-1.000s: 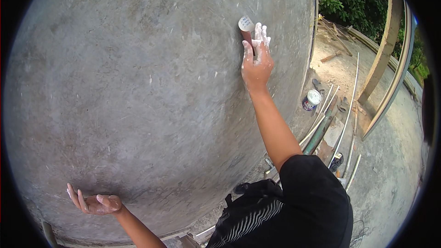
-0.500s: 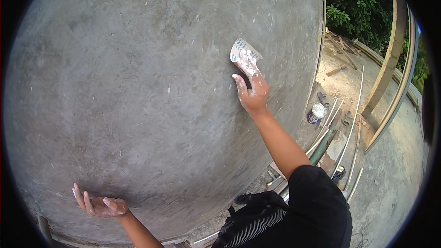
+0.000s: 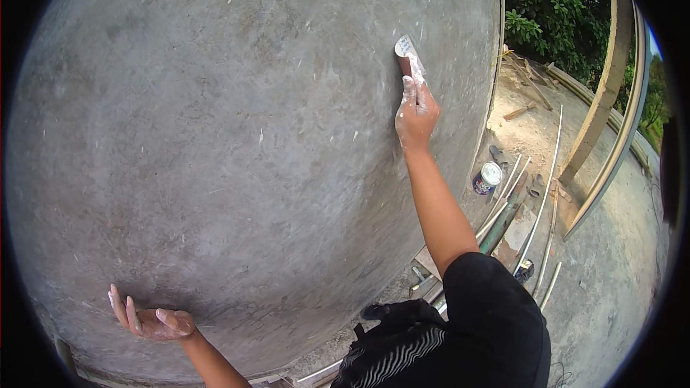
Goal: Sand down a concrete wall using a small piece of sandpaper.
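Observation:
A grey cement-plastered wall [image 3: 223,158] with small pale scratches fills most of the view. High on its right part, my right hand [image 3: 417,118], whitened with powder, grips a sheet of sandpaper [image 3: 405,47] between thumb and fingers. The sheet curls, showing its pale printed back and a strip of reddish-brown grit side. Whether it touches the wall I cannot tell. At the lower left, my left hand [image 3: 162,323] is beside the wall, fingers apart and holding nothing; its fingertips are whitish too.
A lidded paint bucket [image 3: 487,178] stands on the ground at the right. Near it lie white pipes [image 3: 540,208], a green pole [image 3: 501,226] and scrap boards. A wooden post [image 3: 598,93] rises at the far right, with trees [image 3: 553,3] behind.
My right hand has moved up and slightly right along the wall. The sandpaper lay flatter under the fingers before; now it is curled in the grip. The left hand stays nearly still.

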Available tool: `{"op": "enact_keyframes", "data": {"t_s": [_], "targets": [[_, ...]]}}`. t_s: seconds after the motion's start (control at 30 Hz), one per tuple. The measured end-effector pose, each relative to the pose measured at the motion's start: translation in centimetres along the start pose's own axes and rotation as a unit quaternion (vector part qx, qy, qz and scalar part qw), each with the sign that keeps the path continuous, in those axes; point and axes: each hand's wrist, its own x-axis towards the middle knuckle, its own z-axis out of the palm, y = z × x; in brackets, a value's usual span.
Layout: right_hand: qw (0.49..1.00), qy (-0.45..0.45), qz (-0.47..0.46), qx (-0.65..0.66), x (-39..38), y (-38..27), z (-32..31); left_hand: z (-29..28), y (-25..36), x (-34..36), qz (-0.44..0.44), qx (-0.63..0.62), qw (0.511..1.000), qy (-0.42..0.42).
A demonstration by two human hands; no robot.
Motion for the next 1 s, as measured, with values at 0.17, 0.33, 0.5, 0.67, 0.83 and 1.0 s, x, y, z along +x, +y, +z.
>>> {"op": "enact_keyframes", "data": {"t_s": [0.17,0.33,0.5,0.67,0.83,1.0], "targets": [[0.996,-0.037,-0.071,0.043,-2.2,-1.2,-0.1,-0.1,-0.1,-0.2,0.001,0.001,1.0,-0.005],[0.998,-0.025,-0.033,0.039,-1.2,-0.2,-0.1,-0.1,0.0,-0.1,0.006,0.004,1.0,-0.01],[0.999,-0.013,-0.032,0.03,-1.8,-0.4,0.4,0.0,0.1,-0.1,-0.007,0.006,1.0,-0.001],[0.988,-0.046,-0.142,0.04,-0.8,-1.6,0.2,0.0,0.1,-0.2,0.001,0.013,1.0,-0.013],[0.998,0.04,0.045,0.019,2.2,-1.9,1.8,-0.2,0.2,-0.1,-0.002,0.027,0.999,-0.018],[0.97,-0.045,-0.231,0.054,0.2,-2.9,2.2,-0.2,0.4,0.1,0.012,0.04,0.999,-0.03]]}}
